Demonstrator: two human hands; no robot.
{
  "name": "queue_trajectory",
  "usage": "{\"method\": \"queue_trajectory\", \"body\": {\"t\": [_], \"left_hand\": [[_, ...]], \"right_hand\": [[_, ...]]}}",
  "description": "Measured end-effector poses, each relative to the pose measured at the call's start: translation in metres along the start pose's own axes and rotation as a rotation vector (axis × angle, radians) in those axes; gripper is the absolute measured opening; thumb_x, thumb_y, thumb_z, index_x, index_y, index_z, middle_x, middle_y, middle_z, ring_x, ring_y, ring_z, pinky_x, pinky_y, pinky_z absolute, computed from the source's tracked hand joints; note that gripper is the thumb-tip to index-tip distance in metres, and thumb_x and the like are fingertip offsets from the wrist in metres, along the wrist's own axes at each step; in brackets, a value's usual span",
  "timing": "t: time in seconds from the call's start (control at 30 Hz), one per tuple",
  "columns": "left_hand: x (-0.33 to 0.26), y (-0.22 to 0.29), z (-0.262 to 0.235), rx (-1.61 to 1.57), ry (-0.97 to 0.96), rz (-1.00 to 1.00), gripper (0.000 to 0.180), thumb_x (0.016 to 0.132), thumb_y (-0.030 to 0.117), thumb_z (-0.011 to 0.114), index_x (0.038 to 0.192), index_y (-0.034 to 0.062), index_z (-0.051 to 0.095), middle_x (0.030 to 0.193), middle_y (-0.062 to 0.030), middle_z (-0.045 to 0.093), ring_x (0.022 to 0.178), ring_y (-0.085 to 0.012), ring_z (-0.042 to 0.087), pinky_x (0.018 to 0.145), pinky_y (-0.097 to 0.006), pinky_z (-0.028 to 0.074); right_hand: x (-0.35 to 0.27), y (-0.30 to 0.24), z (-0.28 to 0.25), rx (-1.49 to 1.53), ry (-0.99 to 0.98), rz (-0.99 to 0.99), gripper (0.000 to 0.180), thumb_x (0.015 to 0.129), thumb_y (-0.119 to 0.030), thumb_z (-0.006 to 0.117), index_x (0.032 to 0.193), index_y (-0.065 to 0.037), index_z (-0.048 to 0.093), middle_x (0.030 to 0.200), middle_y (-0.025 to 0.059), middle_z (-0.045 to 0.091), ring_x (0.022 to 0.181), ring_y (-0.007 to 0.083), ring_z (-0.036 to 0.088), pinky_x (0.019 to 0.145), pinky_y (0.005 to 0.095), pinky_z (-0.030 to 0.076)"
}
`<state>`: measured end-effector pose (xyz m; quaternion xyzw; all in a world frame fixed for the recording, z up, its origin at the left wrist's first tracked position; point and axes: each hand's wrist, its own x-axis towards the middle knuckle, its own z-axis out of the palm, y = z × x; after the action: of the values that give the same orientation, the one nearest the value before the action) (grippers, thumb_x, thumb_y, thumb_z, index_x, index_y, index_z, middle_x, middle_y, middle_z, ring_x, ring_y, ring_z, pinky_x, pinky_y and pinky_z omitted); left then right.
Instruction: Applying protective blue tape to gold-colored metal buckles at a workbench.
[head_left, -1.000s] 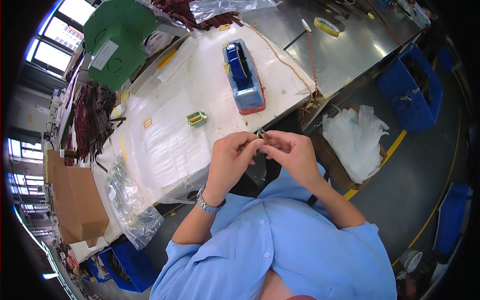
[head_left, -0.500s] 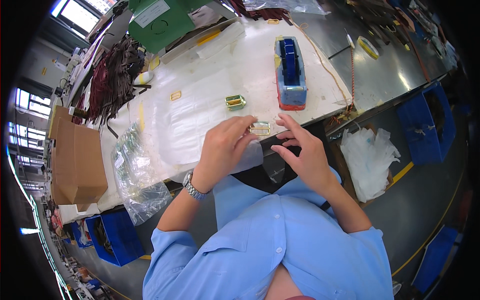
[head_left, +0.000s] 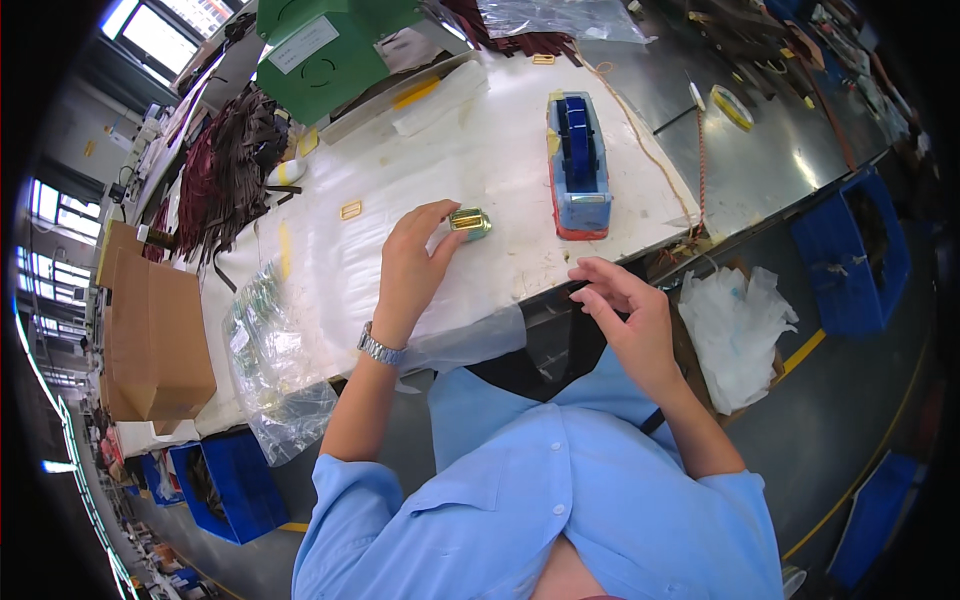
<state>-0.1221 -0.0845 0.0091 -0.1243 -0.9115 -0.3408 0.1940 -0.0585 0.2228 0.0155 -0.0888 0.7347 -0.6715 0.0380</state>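
My left hand (head_left: 415,265), a metal watch on its wrist, reaches over the white work surface (head_left: 345,150). Its thumb and fingertips close round the left end of a small stack of gold buckles (head_left: 469,223), which has a greenish, shiny film about it. My right hand (head_left: 635,325) hovers just off the table's near edge, with fingers bent and thumb apart from them; I see nothing between them. Beyond it stands a blue tape dispenser (head_left: 583,210) with a red base. A single gold buckle (head_left: 350,210) lies left of the stack.
At the left lie a clear plastic bag of greenish pieces (head_left: 258,325), a cardboard box (head_left: 165,335) and dark strap bundles (head_left: 215,165). A green machine (head_left: 335,50) stands at the back. Right are a tape roll (head_left: 733,108), a cord (head_left: 701,165) and a white plastic bag (head_left: 735,335).
My left hand has moved left and farther from me, from a gold buckle at the table edge to the stack. That buckle no longer shows at the edge. My right hand has drawn back slightly.
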Motion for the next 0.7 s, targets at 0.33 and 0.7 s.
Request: {"method": "queue_trajectory", "body": {"t": [0.33,0.7], "left_hand": [[0.000,0.006,-0.001,0.021,-0.007,-0.002,0.039,0.092,0.011,0.082,0.129,0.0064,0.073,0.123,-0.0136,0.077,0.114,-0.0347,0.072,0.099,-0.042,0.057],[-0.001,0.007,0.001,0.081,-0.007,0.042,0.038,0.093,0.012,0.082,0.129,0.0071,0.073,0.125,-0.0136,0.076,0.116,-0.0354,0.071,0.099,-0.044,0.057]], "right_hand": [[0.040,-0.012,-0.021,-0.024,0.215,-0.122,0.032,0.105,-0.004,0.069,0.135,0.003,0.072,0.122,0.0129,0.081,0.098,0.0162,0.079,0.083,0.0280,0.061],[0.071,-0.013,-0.033,-0.249,0.316,-0.235,0.025,0.102,-0.010,0.074,0.125,-0.001,0.078,0.101,0.0043,0.071,0.080,0.0115,0.065,0.066,0.0267,0.052]]}}
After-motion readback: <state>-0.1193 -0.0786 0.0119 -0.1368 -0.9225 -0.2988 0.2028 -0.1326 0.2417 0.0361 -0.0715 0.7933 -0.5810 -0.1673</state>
